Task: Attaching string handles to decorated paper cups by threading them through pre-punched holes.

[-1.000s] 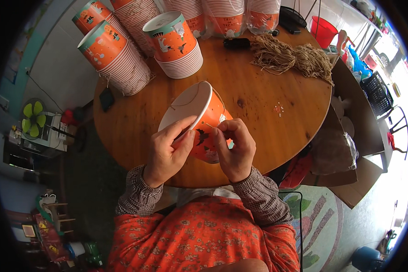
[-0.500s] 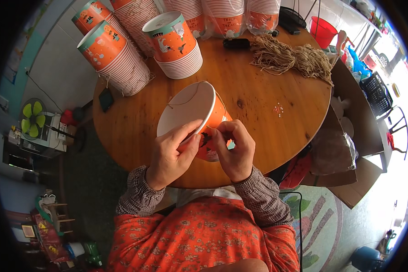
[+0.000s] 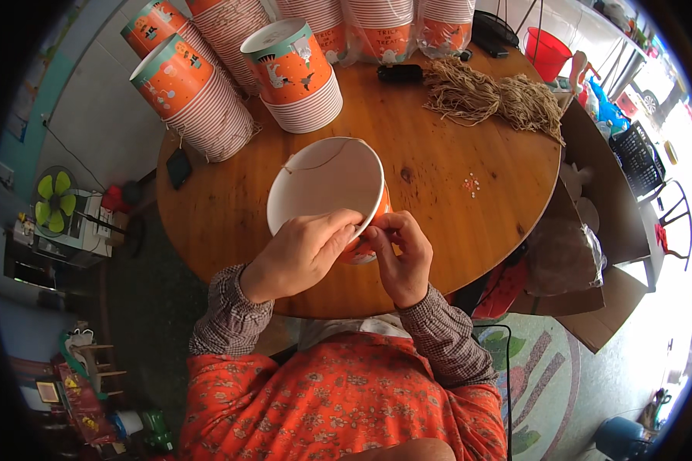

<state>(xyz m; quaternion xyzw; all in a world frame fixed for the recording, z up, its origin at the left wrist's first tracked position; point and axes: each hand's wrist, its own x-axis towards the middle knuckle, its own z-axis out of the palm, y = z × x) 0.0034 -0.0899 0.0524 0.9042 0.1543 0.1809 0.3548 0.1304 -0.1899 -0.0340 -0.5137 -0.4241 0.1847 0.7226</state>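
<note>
Now I'm threading string at the paper bucket (image 3: 327, 184) rim; left hand (image 3: 300, 253) grips it, right hand (image 3: 400, 253) pinches string beside it; next, probably pull taut.

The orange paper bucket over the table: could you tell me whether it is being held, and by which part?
Yes: both hands hold the orange paper bucket at its near rim, left hand over the edge, right hand pinching beside it.

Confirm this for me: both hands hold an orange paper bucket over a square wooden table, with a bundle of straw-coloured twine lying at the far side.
Not quite: the head view shows the wooden table is round, not square. The rest stands: both the left hand and right hand hold the orange paper bucket, and the twine bundle lies at the far side.
</note>
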